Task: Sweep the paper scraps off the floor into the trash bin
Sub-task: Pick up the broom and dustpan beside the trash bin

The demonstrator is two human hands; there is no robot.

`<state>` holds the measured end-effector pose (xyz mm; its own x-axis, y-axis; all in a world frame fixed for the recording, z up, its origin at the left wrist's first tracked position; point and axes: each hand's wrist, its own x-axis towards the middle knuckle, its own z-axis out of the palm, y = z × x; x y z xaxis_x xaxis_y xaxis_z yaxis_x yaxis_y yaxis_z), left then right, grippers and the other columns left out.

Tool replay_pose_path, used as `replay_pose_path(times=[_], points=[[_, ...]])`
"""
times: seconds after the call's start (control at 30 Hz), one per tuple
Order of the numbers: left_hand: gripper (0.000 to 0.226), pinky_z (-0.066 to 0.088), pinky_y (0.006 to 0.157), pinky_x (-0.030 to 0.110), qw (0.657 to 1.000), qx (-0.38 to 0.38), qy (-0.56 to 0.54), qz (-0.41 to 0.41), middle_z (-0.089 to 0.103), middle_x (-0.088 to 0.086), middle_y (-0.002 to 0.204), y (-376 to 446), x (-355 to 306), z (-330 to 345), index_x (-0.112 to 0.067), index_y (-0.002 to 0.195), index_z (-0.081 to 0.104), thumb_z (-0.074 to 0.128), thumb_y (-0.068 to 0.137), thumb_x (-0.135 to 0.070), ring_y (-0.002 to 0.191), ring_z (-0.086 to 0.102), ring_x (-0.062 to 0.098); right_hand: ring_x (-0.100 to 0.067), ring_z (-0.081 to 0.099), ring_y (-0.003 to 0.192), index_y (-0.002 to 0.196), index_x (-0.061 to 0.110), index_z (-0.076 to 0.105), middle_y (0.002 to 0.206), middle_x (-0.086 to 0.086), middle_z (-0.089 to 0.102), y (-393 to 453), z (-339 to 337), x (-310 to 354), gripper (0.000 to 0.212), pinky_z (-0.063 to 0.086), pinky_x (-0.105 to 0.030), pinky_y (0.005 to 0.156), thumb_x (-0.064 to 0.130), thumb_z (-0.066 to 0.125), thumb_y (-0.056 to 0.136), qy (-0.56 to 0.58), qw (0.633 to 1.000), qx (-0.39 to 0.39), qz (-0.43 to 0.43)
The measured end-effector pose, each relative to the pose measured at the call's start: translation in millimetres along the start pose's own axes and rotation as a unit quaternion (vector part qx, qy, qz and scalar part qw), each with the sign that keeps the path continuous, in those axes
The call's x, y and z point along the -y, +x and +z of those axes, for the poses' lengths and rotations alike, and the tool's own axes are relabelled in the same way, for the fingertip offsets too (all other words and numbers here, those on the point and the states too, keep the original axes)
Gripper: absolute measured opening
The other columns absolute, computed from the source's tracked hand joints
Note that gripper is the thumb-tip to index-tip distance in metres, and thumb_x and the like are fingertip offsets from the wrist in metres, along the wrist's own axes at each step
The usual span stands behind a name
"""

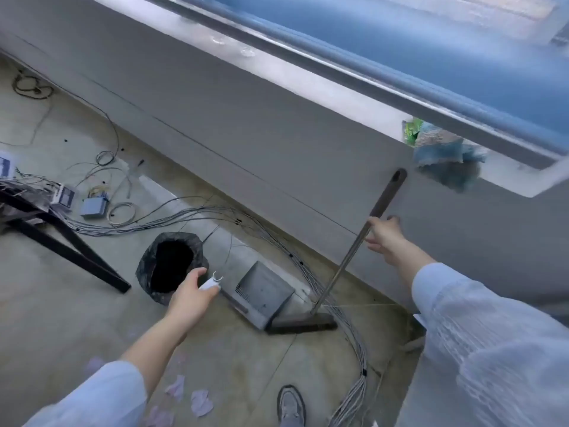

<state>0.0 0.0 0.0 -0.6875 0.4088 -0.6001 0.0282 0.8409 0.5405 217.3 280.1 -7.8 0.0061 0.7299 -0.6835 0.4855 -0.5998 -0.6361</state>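
A broom [348,263] leans against the grey wall, its dark head [303,324] on the floor. My right hand [385,238] is at its metal pole, fingers partly spread and touching it. My left hand [192,295] grips the white handle [209,284] of a grey dustpan [264,295] that rests on the floor beside the broom head. A trash bin [171,266] lined with a black bag stands just left of the dustpan. Pale paper scraps [200,402] lie on the floor near my foot.
A thick bundle of grey cables [354,334] curves along the floor past the broom. Small electronic boxes [92,207] and loose wires lie at left beside a black table leg [77,251]. A window ledge [338,87] with a blue cloth [443,155] runs above. My shoe [291,405] is at the bottom.
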Motion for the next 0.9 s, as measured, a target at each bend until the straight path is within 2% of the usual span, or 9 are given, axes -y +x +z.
replay_pose_path(times=[0.1, 0.2, 0.27, 0.33, 0.43, 0.53, 0.67, 0.77, 0.9], points=[[0.057, 0.037, 0.095, 0.035, 1.000, 0.011, 0.011, -0.012, 0.048, 0.013, 0.141, 13.1, 5.0, 12.2, -0.019, 0.139, 0.040, 0.060, 0.086, -0.025, 0.127, 0.046, 0.030, -0.028, 0.063, 0.083, 0.148, 0.022, 0.017, 0.119, -0.019, 0.060, 24.3, 0.6, 3.4, 0.058, 0.053, -0.039, 0.077, 0.025, 0.034, 0.093, 0.065, 0.998, -0.011, 0.015], [0.054, 0.036, 0.091, 0.032, 1.000, 0.017, 0.010, -0.016, 0.050, 0.012, 0.140, 18.5, 6.3, 19.9, -0.019, 0.137, 0.043, 0.060, 0.086, -0.025, 0.125, 0.048, 0.029, -0.023, 0.064, 0.077, 0.138, 0.006, 0.039, 0.109, -0.012, 0.062, 37.2, -1.3, 6.9, 0.060, 0.050, -0.032, 0.064, 0.042, 0.027, 0.091, 0.153, 0.986, 0.022, 0.055], [0.053, 0.037, 0.097, 0.034, 1.000, 0.010, 0.013, -0.013, 0.049, 0.011, 0.142, 21.7, 5.5, 20.7, -0.018, 0.137, 0.043, 0.059, 0.087, -0.024, 0.126, 0.048, 0.029, -0.022, 0.062, 0.080, 0.124, 0.000, 0.049, 0.111, -0.012, 0.062, 37.5, -3.1, 10.9, 0.065, 0.049, -0.034, 0.072, 0.048, 0.022, 0.090, 0.214, 0.973, 0.043, 0.074], [0.053, 0.036, 0.099, 0.034, 1.000, 0.008, 0.016, -0.016, 0.048, 0.010, 0.143, 26.1, 5.6, 21.6, -0.018, 0.138, 0.043, 0.058, 0.088, -0.025, 0.128, 0.047, 0.028, -0.024, 0.062, 0.084, 0.131, 0.002, 0.044, 0.105, -0.013, 0.064, 41.8, -5.0, 12.3, 0.068, 0.048, -0.035, 0.078, 0.049, 0.020, 0.088, 0.270, 0.958, 0.052, 0.080], [0.052, 0.037, 0.100, 0.035, 0.999, 0.012, 0.023, -0.023, 0.048, 0.010, 0.143, 31.8, 6.8, 22.0, -0.020, 0.138, 0.042, 0.055, 0.089, -0.028, 0.128, 0.047, 0.028, -0.026, 0.062, 0.085, 0.142, 0.017, 0.032, 0.099, -0.015, 0.064, 40.7, -5.3, 13.4, 0.064, 0.045, -0.037, 0.091, 0.052, 0.018, 0.090, 0.315, 0.942, 0.072, 0.090], [0.051, 0.037, 0.104, 0.038, 0.999, 0.017, 0.021, -0.028, 0.048, 0.011, 0.143, 35.5, 6.7, 23.0, -0.018, 0.138, 0.043, 0.054, 0.089, -0.029, 0.129, 0.047, 0.029, -0.029, 0.064, 0.088, 0.140, 0.032, 0.031, 0.106, -0.019, 0.064, 34.2, -13.1, 17.0, 0.063, 0.048, -0.040, 0.086, 0.064, 0.022, 0.087, 0.284, 0.947, 0.102, 0.113], [0.052, 0.038, 0.105, 0.039, 0.999, 0.023, 0.020, -0.031, 0.052, 0.012, 0.140, 35.4, 3.1, 23.4, -0.016, 0.138, 0.042, 0.052, 0.089, -0.031, 0.125, 0.050, 0.031, -0.033, 0.067, 0.096, 0.133, 0.024, 0.037, 0.109, -0.026, 0.063, 26.4, -36.3, 20.0, 0.063, 0.054, -0.046, 0.079, 0.063, 0.036, 0.083, 0.218, 0.945, 0.172, 0.172], [0.052, 0.039, 0.106, 0.039, 0.998, 0.023, 0.048, -0.032, 0.050, 0.012, 0.142, 31.6, 0.5, 23.3, -0.017, 0.139, 0.041, 0.050, 0.090, -0.032, 0.127, 0.049, 0.032, -0.041, 0.072, 0.086, 0.125, 0.016, 0.043, 0.110, -0.032, 0.063, 13.8, -50.5, 19.2, 0.053, 0.059, -0.051, 0.072, 0.049, 0.046, 0.084, 0.135, 0.946, 0.222, 0.194], [0.053, 0.041, 0.103, 0.039, 0.994, 0.022, 0.100, -0.027, 0.050, 0.012, 0.141, 28.2, 0.0, 24.4, -0.021, 0.139, 0.040, 0.050, 0.088, -0.030, 0.124, 0.050, 0.034, -0.044, 0.071, 0.074, 0.103, -0.001, 0.050, 0.091, -0.034, 0.067, -18.1, -58.7, 10.0, 0.037, 0.060, -0.048, 0.066, 0.020, 0.058, 0.073, 0.037, 0.934, 0.272, 0.228]])
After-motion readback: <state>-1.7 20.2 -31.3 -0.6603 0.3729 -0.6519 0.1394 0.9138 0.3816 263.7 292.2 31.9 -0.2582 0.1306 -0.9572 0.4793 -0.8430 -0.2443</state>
